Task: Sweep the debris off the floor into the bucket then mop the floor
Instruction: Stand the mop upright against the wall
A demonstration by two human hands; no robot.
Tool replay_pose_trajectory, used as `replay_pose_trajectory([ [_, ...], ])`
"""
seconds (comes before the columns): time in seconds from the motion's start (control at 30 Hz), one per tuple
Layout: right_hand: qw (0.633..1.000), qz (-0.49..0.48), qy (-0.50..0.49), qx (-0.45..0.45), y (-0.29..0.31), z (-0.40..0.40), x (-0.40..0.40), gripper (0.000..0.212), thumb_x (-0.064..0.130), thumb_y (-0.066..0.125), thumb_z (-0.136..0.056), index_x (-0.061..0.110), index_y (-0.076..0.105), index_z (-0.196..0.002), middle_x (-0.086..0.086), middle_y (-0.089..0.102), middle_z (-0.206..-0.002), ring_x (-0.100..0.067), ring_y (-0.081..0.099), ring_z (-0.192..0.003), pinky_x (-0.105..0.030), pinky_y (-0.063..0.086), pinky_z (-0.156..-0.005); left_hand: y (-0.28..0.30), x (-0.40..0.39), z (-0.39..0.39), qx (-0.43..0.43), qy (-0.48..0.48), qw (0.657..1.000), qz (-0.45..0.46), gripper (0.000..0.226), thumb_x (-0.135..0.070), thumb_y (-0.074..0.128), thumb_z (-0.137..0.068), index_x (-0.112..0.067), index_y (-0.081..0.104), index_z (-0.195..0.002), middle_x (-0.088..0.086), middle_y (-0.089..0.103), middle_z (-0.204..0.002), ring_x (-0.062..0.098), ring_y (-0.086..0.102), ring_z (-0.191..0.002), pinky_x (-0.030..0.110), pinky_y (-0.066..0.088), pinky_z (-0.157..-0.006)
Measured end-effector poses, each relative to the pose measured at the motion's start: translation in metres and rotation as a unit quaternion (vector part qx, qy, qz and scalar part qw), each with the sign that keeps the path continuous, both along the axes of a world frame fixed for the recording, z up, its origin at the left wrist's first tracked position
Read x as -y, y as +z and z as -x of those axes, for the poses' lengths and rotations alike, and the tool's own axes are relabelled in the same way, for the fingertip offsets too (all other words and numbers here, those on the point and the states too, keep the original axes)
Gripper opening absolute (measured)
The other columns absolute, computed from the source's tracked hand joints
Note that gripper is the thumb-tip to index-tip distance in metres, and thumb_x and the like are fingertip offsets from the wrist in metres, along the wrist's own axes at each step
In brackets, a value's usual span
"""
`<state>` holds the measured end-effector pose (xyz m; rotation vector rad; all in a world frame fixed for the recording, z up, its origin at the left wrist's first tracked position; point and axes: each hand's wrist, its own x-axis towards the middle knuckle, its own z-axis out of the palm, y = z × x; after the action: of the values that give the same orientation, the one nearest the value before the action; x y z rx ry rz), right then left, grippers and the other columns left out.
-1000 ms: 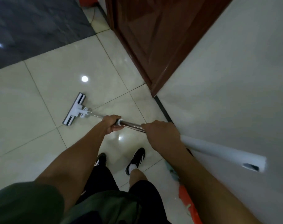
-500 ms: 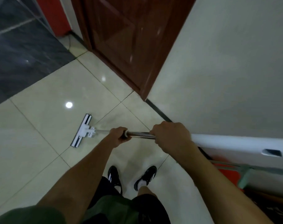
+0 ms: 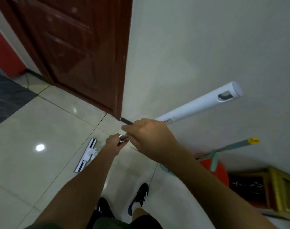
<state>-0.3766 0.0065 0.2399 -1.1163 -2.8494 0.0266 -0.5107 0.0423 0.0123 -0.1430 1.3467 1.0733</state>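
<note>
Since half a second ago the white grip end of the mop handle (image 3: 200,104) has swung upward, so it now angles up toward the plain pale wall (image 3: 207,47), and the view has tipped to show more of the door and the stuff on the right. Both hands are clamped on the mop: the left hand (image 3: 113,143) is wrapped around the lower end of the shiny metal tube, right by a small white collar, and the right hand (image 3: 147,133) is curled over the pole just above it, where the chrome section meets the fat smooth white plastic sleeve with an oval cutout near its rounded cap. The two hands are nearly touching. Down on the floor (image 3: 33,129), the flat mop head (image 3: 86,155) is a slim white rectangle with dark stripes, lying on glossy cream tiles with thin grout lines and a bright light reflection beside it. Behind it is a dark reddish-brown wooden door (image 3: 74,47) with raised panels and a lacquered sheen. To the right, near the wall, there's an orange-red bucket (image 3: 218,171), round and plastic-looking, with a grey-green pole with a yellow tip (image 3: 232,146) resting across it, maybe a broom, though it's too blurry to be sure. Next to that is a gold-framed dark thing (image 3: 265,190) on the floor. Black sneakers (image 3: 139,197) with white stripes sit at the bottom.
</note>
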Motion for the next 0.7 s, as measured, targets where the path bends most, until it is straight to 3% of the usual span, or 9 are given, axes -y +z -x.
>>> replay_pose_trajectory([
  [0.07,0.991,0.042,-0.061,-0.111,-0.014,-0.027,0.018,0.011,0.018,0.065,-0.092,0.014,0.073,-0.085,-0.001,0.067,-0.070,-0.015,0.058,-0.058,-0.026,0.051,-0.059,0.003,-0.010,-0.007,0.002,0.034,0.999,0.019,0.012,0.001,0.053,-0.098,0.009,0.058,-0.106,0.024,0.059,-0.107,0.035,0.063,-0.097,0.039,0.053,-0.095],
  [0.13,0.949,0.173,-0.186,-0.187,-0.033,-0.056,0.027,0.024,0.026,0.064,-0.094,0.015,0.068,-0.073,0.004,0.059,-0.061,-0.010,0.050,-0.053,-0.025,0.045,-0.058,0.008,-0.020,-0.015,0.034,0.058,0.997,0.022,0.021,0.008,0.054,-0.094,0.016,0.055,-0.114,0.029,0.056,-0.113,0.035,0.063,-0.095,0.040,0.054,-0.092],
  [0.2,0.864,0.311,-0.307,-0.252,-0.050,-0.076,0.028,0.021,0.038,0.064,-0.093,0.020,0.074,-0.098,0.009,0.063,-0.074,-0.004,0.059,-0.066,-0.028,0.053,-0.070,0.017,-0.025,-0.022,0.032,0.059,0.998,0.008,0.025,0.010,0.056,-0.092,0.019,0.054,-0.115,0.031,0.057,-0.114,0.038,0.064,-0.098,0.041,0.056,-0.089],
  [0.3,0.780,0.352,-0.380,-0.351,-0.059,-0.083,0.012,0.062,0.052,0.070,-0.083,0.032,0.053,-0.139,0.018,0.062,-0.105,0.005,0.064,-0.087,-0.019,0.054,-0.075,0.036,-0.035,-0.038,0.035,0.073,0.997,-0.002,0.005,0.011,0.055,-0.091,0.014,0.057,-0.095,0.029,0.058,-0.108,0.040,0.063,-0.101,0.044,0.055,-0.093],
  [0.37,0.761,0.330,-0.373,-0.416,-0.056,-0.078,-0.008,0.075,0.055,0.073,-0.079,0.037,0.043,-0.145,0.026,0.057,-0.116,0.012,0.060,-0.095,-0.019,0.052,-0.083,0.044,-0.046,-0.054,0.029,0.081,0.996,-0.011,0.008,0.008,0.055,-0.093,0.013,0.057,-0.099,0.030,0.060,-0.109,0.039,0.065,-0.100,0.043,0.056,-0.091],
  [0.47,0.749,0.320,-0.337,-0.472,-0.043,-0.069,-0.037,0.082,0.059,0.075,-0.075,0.039,0.040,-0.146,0.027,0.055,-0.125,0.008,0.056,-0.109,-0.014,0.048,-0.088,0.056,-0.061,-0.082,0.030,0.096,0.994,-0.029,0.021,-0.010,0.056,-0.099,0.007,0.061,-0.111,0.022,0.066,-0.109,0.028,0.069,-0.094,0.038,0.055,-0.090],
  [0.57,0.756,0.287,-0.313,-0.498,-0.032,-0.068,-0.062,0.055,0.060,0.074,-0.073,0.039,0.060,-0.122,0.032,0.064,-0.104,0.015,0.059,-0.098,-0.010,0.049,-0.079,0.070,-0.072,-0.111,0.068,0.048,0.991,-0.105,0.033,-0.034,0.045,-0.105,-0.009,0.059,-0.122,0.007,0.064,-0.113,0.018,0.064,-0.104,0.033,0.052,-0.100],
  [0.63,0.738,0.242,-0.329,-0.537,-0.026,-0.076,-0.078,0.028,0.047,0.076,-0.077,0.030,0.069,-0.098,0.016,0.072,-0.086,0.003,0.067,-0.083,-0.027,0.058,-0.077,0.074,-0.078,-0.127,0.084,0.050,0.990,-0.101,0.032,-0.028,0.046,-0.105,-0.006,0.057,-0.124,0.012,0.063,-0.116,0.023,0.064,-0.109,0.033,0.055,-0.091],
  [0.7,0.736,0.215,-0.325,-0.554,-0.023,-0.088,-0.090,0.016,0.041,0.075,-0.080,0.027,0.070,-0.087,0.011,0.072,-0.076,-0.005,0.069,-0.072,-0.035,0.060,-0.072,0.077,-0.082,-0.140,0.080,0.040,0.993,-0.081,0.023,-0.017,0.049,-0.102,-0.003,0.057,-0.119,0.020,0.063,-0.111,0.030,0.064,-0.105,0.040,0.053,-0.087],
])
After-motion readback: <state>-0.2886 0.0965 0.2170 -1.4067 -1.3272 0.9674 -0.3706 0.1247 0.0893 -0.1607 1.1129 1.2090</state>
